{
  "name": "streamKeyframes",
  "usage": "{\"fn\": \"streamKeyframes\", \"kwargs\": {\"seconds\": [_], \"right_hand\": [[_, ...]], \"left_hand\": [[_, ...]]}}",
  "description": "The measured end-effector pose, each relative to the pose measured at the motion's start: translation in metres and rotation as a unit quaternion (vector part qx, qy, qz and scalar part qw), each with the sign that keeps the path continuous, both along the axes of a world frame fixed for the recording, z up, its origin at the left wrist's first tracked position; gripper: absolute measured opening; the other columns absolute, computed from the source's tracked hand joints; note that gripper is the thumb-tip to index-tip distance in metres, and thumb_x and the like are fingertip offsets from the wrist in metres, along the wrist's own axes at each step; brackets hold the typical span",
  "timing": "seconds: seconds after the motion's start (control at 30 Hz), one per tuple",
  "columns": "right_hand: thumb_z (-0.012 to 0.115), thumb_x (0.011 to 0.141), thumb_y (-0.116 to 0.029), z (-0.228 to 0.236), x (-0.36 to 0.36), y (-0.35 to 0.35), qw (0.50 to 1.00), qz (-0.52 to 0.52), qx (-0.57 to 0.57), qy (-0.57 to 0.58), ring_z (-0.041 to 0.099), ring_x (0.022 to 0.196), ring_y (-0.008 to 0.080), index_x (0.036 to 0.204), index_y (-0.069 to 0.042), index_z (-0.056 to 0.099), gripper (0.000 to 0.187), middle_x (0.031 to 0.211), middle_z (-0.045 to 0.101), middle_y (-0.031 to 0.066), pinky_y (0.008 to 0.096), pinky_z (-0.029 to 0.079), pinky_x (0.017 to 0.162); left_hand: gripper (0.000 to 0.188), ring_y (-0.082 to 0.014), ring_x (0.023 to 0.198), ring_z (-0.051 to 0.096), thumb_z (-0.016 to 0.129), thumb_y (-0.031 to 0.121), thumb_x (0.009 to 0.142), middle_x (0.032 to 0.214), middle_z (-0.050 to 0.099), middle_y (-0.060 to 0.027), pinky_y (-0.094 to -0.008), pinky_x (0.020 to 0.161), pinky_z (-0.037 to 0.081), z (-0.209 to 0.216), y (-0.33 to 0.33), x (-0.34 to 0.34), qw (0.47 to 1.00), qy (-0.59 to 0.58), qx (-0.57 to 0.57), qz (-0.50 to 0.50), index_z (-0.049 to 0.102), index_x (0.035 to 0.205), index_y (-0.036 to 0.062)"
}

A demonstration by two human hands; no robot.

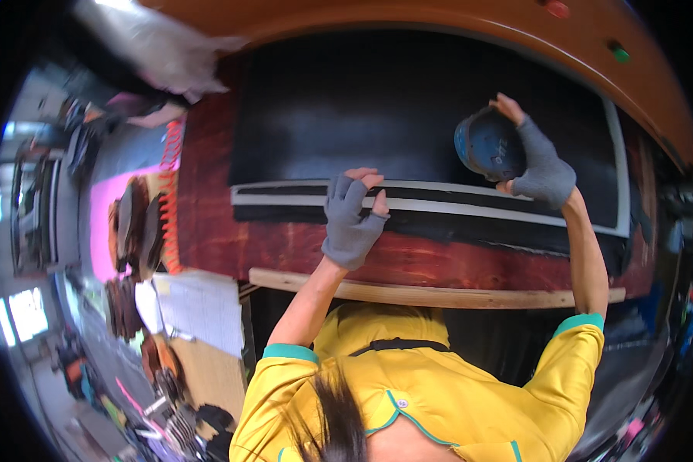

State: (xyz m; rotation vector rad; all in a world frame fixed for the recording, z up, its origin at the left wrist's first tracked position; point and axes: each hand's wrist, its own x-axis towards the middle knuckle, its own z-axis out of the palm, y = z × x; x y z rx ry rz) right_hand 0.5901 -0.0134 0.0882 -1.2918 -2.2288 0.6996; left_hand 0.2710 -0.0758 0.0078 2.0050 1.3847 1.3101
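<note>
My right hand (545, 171), in a grey fingerless glove, grips a round blue metal piece that looks like a cutting die (463, 145). Its fingers are on the far rim and its thumb is on the near one. The die is over the right part of a large black sheet (346, 100) with pale strips along its near and right edges. My left hand (349, 219), gloved the same way, lies on the sheet's near edge, thumb apart from the fingers. Nothing shows in it. Whether the die touches the sheet, I cannot tell.
The dark red board (316, 242) has a wooden rail (431, 295) along its near edge. Beyond it runs an orange machine beam (408, 14) with red and green buttons. A coiled red hose (172, 208), brown shaped pieces (133, 219) and papers (200, 308) are at left.
</note>
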Motion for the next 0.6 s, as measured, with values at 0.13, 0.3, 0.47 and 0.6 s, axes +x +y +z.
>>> {"fn": "streamKeyframes", "kwargs": {"seconds": [0.13, 0.3, 0.47, 0.6], "right_hand": [[0.089, 0.050, -0.024, -0.026, -0.028, 0.007, 0.979, -0.025, -0.017, -0.203, 0.039, 0.133, 0.0407, 0.155, -0.007, 0.021, 0.126, 0.142, 0.041, 0.0255, 0.0421, 0.029, 0.116], [0.088, 0.049, -0.024, -0.035, -0.031, -0.004, 0.974, -0.073, -0.042, -0.208, 0.045, 0.124, 0.0408, 0.147, -0.003, 0.032, 0.115, 0.136, 0.046, 0.0235, 0.0429, 0.035, 0.110], [0.088, 0.045, -0.018, -0.008, -0.060, 0.001, 0.951, -0.128, -0.122, -0.253, 0.046, 0.124, 0.0392, 0.136, -0.003, 0.041, 0.103, 0.136, 0.048, 0.0192, 0.0435, 0.038, 0.108], [0.087, 0.045, -0.007, 0.019, -0.109, 0.016, 0.938, 0.006, 0.047, -0.344, 0.047, 0.130, 0.0347, 0.138, -0.008, 0.042, 0.104, 0.132, 0.052, 0.0160, 0.0485, 0.034, 0.114]], "left_hand": [[0.027, -0.0305, 0.104, 0.060, 0.069, 0.012, 0.082, 0.113, 0.064, -0.0105, -0.0460, 0.094, 0.044, -0.012, -0.009, -0.089, 0.958, 0.204, 0.092, 0.179, 0.065, 0.108, 0.0073], [0.035, -0.0328, 0.122, 0.053, 0.061, 0.022, 0.093, 0.132, 0.057, -0.0147, -0.0473, 0.104, 0.037, -0.034, 0.011, -0.171, 0.905, 0.342, 0.039, 0.250, 0.061, 0.124, 0.0058], [0.038, -0.0322, 0.130, 0.049, 0.058, 0.022, 0.094, 0.134, 0.056, -0.0174, -0.0498, 0.109, 0.034, -0.049, 0.013, -0.184, 0.917, 0.338, 0.048, 0.208, 0.060, 0.126, 0.0027], [0.039, -0.0356, 0.129, 0.049, 0.058, 0.019, 0.093, 0.134, 0.056, -0.0192, -0.0508, 0.108, 0.035, -0.049, 0.010, -0.175, 0.939, 0.292, 0.038, 0.176, 0.059, 0.126, 0.0000]]}}
